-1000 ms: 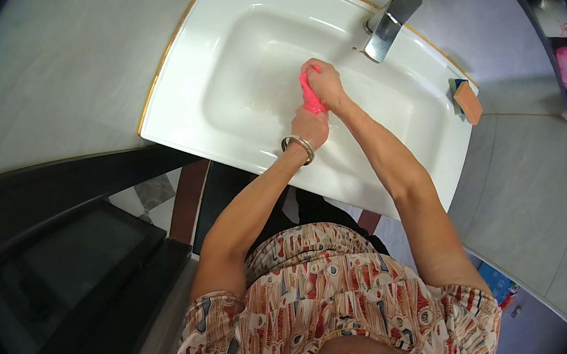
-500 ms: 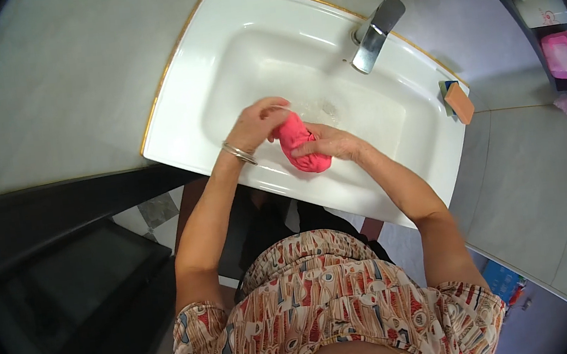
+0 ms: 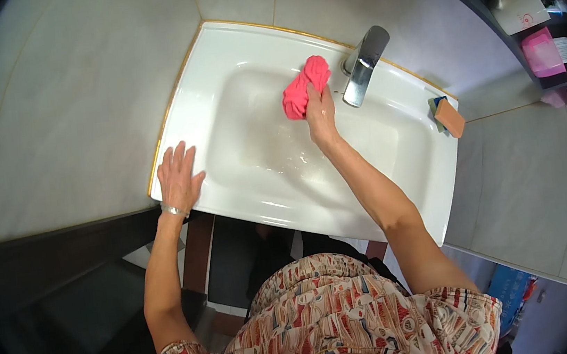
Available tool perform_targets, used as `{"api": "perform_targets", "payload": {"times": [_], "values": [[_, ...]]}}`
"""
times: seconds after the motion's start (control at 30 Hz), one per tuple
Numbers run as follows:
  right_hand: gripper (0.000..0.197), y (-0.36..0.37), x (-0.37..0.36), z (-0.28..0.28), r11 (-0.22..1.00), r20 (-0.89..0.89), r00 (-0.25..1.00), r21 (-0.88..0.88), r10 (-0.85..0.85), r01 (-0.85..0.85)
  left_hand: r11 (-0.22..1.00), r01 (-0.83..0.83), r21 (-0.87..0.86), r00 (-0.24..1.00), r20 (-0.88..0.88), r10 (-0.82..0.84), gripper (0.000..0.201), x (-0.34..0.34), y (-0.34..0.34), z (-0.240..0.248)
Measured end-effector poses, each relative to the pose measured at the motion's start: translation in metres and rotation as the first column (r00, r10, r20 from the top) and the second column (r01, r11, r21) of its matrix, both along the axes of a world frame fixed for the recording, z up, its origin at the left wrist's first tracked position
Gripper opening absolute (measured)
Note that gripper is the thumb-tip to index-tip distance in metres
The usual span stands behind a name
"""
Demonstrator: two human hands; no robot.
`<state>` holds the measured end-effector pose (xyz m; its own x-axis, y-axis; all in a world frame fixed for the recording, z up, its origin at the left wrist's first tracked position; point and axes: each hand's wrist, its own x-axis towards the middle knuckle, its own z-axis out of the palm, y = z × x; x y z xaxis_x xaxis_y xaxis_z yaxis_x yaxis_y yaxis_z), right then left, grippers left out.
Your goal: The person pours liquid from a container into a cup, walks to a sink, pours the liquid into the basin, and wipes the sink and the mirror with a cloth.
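Note:
A white sink (image 3: 231,211) spreads out in front of me, with some water in its basin. My right hand (image 3: 320,113) grips a bunched pink cloth (image 3: 301,94) at the basin's far edge, just left of the chrome faucet (image 3: 364,70). Parts of the right fingers are hidden behind the cloth. On the sink's near left corner rests my left hand (image 3: 178,177), palm down, fingers spread and holding nothing. A silver bangle circles that wrist.
An orange sponge (image 3: 450,119) leans at the sink's right rim, beside a green and blue piece. Dark wall shelves at the upper right carry a white mug (image 3: 519,7) and a pink container (image 3: 543,53). A dark ledge (image 3: 61,255) runs off to the left.
Both hands were together on the cloth over the basin. The left has let go and moved to the left corner; the right has carried the cloth away to the far edge.

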<state>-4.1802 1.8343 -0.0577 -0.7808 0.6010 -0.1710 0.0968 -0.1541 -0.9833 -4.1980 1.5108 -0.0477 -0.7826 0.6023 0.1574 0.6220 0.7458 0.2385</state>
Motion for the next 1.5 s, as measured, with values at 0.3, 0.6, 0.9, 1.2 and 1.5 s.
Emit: {"api": "perform_targets", "payload": {"times": [0.3, 0.6, 0.9, 1.2, 1.5], "values": [[0.058, 0.106, -0.068, -0.056, -0.055, 0.389, 0.686, 0.846, -0.615, -0.53, 0.999, -0.034, 0.024, 0.998, -0.045, 0.035, 0.047, 0.015, 0.018, 0.023], [0.048, 0.019, -0.128, 0.0, 0.612, 0.558, 0.797, 0.72, -0.23, -0.327, 0.99, -0.127, -0.057, 0.992, 0.005, 0.128, 0.049, 0.036, 0.022, 0.057], [0.046, -0.056, -0.203, 0.011, 0.442, 0.498, 0.849, 0.731, 0.173, -0.519, 0.986, -0.119, -0.113, 0.99, 0.064, 0.127, 0.05, 0.026, 0.016, 0.042], [0.024, 0.102, -0.112, 0.003, -0.157, 0.739, 0.604, 0.586, -0.298, -0.795, 0.988, -0.099, -0.116, 0.995, -0.003, 0.099, 0.051, 0.017, 0.018, 0.029], [0.029, 0.115, -0.106, 0.009, 0.208, 0.847, 0.353, 0.458, -0.398, -0.864, 0.998, -0.018, -0.054, 0.997, 0.072, 0.022, 0.051, 0.015, 0.007, 0.03]]}}
